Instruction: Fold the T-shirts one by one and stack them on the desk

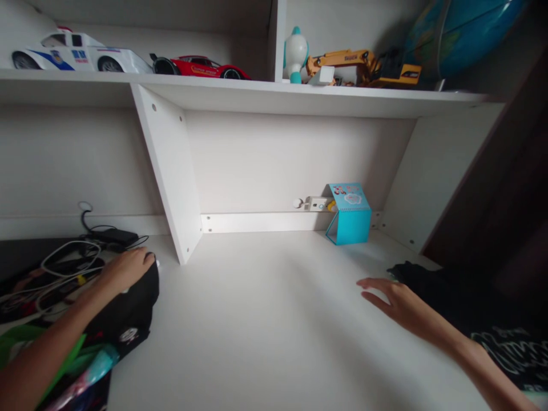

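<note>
Head view: the only view, looking forward and down over a white desk (265, 331) set under a white shelf (274, 94).
Left hand: the left hand (128, 267) lies palm down on top of a black bag (137, 313) at the desk's left edge.
Left grip: the fingers bend down over the bag's far end; whether they clamp it or only rest on it cannot be told.
Black bag: it lies flat on the desk under the left hand, with a small white mark on its near corner.
Beside the bag: white cables (68, 251) and a black adapter (113, 235) lie just behind and to the left; something green (25, 337) lies under the forearm.
Right hand: the right hand (396, 302) reaches in from the lower right, palm down and low over bare desk. Whether it touches the surface is unclear.
Right grip: spread, fingers apart and stretched out, holding nothing.
Black cloth: a dark cloth (449, 297) lies just beside the right hand, along the desk's right edge.
Back of desk: a blue box (349, 220) stands against the back wall, well apart from both hands.
Divider: a white upright panel (171, 171) stands between the bag and the open middle of the desk.
Shelf above: a white police car (77, 54), a red race car (199, 67), a yellow excavator (363, 65) and a globe (466, 34).
</note>
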Available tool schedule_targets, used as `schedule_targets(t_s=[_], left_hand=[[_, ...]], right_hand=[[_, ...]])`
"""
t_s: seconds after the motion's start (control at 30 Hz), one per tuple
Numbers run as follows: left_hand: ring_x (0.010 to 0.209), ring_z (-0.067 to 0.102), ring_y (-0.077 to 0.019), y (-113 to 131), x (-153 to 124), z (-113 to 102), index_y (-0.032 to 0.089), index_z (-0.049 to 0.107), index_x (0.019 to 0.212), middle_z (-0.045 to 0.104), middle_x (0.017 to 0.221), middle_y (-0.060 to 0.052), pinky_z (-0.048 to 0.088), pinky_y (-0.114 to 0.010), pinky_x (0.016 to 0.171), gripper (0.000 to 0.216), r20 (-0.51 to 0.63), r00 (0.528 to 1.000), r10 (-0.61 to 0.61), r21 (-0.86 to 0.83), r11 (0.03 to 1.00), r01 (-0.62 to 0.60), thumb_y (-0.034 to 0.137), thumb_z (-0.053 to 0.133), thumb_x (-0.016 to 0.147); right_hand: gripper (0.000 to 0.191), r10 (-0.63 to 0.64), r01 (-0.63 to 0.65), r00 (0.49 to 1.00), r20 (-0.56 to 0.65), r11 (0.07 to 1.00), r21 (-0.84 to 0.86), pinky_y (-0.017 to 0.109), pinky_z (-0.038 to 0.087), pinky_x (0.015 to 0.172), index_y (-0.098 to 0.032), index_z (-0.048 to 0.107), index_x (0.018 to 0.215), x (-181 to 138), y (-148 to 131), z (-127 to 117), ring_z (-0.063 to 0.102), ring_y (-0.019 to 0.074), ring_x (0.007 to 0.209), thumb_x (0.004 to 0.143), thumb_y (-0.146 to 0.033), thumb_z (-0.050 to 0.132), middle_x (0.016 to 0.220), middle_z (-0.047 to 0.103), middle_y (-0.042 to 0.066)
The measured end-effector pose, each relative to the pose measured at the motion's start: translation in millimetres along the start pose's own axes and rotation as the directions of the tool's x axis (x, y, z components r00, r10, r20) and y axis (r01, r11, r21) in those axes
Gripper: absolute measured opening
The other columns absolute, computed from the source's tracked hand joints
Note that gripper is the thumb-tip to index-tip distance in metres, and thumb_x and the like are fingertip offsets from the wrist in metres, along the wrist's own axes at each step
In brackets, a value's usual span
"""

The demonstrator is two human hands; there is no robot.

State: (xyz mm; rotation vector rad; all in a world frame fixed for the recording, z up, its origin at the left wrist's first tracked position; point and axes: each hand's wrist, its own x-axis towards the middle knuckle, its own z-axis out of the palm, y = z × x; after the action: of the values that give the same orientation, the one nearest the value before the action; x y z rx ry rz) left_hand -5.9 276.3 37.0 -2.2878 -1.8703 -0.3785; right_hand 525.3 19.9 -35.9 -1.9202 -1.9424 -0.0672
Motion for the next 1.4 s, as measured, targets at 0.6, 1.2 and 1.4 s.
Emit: schedule_targets(t_s=[0.6,1.2,1.4], left_hand=[[0.084,0.061,-0.0127,236,-100,-103,0.021,0.058,0.095,0.055,0.115,-0.003,0.046,-0.023,0.078,0.017,-0.424,0.590,0.687,-0.404,0.440,-0.802,0.026,0.044,0.088],[0.119,0.041,-0.0274,97,-126,52,0.022,0.034,0.135,0.043,0.134,-0.010,0.024,-0.045,0.104,0.055,-0.288,0.715,0.638,0.066,0.757,-0.650,0.023,0.047,0.081],[0.109,0.050,-0.0284,30,-74,72,0.020,0.049,0.121,0.057,0.117,-0.011,0.031,-0.046,0.096,0.039,-0.206,0.857,0.473,0.107,0.881,-0.461,0.024,0.038,0.083]], right_hand=[[0.047,-0.204,0.226,0.972,-0.120,0.654,0.722,0.025,0.047,0.064,-0.022,0.038,0.120,61,-182,-46,0.056,0.0115,0.071,0.079,-0.032,0.057,0.094,0.059,0.003],[0.023,0.317,0.186,0.838,-0.444,0.600,0.778,0.022,0.042,0.044,-0.021,0.048,0.078,43,-106,-65,0.049,0.0087,0.049,0.074,-0.037,0.063,0.063,0.051,-0.004],[0.018,0.354,0.336,0.685,-0.636,0.622,0.708,0.022,0.042,0.044,-0.022,0.052,0.076,52,-106,-123,0.050,0.0097,0.049,0.073,-0.032,0.066,0.065,0.055,-0.003]])
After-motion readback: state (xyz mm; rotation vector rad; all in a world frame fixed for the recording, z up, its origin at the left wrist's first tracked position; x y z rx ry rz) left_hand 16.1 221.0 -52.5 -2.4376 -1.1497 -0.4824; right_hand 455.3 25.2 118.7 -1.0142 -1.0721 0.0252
